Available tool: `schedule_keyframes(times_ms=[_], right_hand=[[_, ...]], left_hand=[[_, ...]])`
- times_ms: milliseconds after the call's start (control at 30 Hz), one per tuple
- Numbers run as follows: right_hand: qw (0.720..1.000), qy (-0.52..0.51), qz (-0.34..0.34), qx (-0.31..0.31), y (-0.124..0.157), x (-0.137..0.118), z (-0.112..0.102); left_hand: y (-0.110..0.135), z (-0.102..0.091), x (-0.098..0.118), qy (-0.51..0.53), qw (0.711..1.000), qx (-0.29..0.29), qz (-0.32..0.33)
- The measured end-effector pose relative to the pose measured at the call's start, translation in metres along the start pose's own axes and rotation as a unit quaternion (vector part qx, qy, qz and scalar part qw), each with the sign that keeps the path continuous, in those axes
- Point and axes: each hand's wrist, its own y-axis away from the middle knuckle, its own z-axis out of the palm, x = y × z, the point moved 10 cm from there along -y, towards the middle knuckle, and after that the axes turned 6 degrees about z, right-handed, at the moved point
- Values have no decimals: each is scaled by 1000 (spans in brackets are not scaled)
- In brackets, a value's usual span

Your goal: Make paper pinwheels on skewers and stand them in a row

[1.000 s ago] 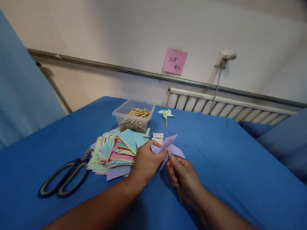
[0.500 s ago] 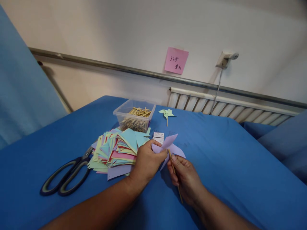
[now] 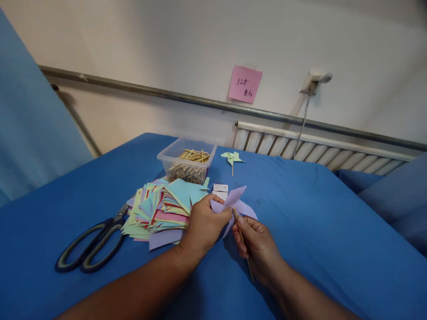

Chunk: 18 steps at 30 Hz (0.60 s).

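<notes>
A purple paper pinwheel (image 3: 235, 195) is pinched at its middle by my left hand (image 3: 207, 222), which is closed on it. Between the thumb and fingers of my right hand (image 3: 255, 238) is a thin wooden stick (image 3: 250, 269). The stick's upper end lies at the pinwheel's centre, beside my left thumb; whether the two are joined is hidden. To the left of my left hand lies a heap of coloured paper pieces (image 3: 173, 202). Small white boxes (image 3: 220, 188) sit just behind the pinwheel.
Large dark-handled scissors (image 3: 90, 246) lie left of the paper heap. Behind it stands a clear plastic box (image 3: 167, 161) with many wooden sticks (image 3: 191, 162). A green pinwheel (image 3: 232, 159) rests near the far edge of the blue cloth (image 3: 320, 222). A radiator (image 3: 280, 144) lines the wall.
</notes>
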Motion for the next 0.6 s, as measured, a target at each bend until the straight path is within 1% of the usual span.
schedule_keyframes(times_ms=[400,600], right_hand=[[1000,18,-10,9,0,1,-3],[999,14,-38,23,-2,-4,-8]], left_hand=[[-1,-3,3,9,1000,15,-5],[-1,-3,2,3,1000,13,-3]])
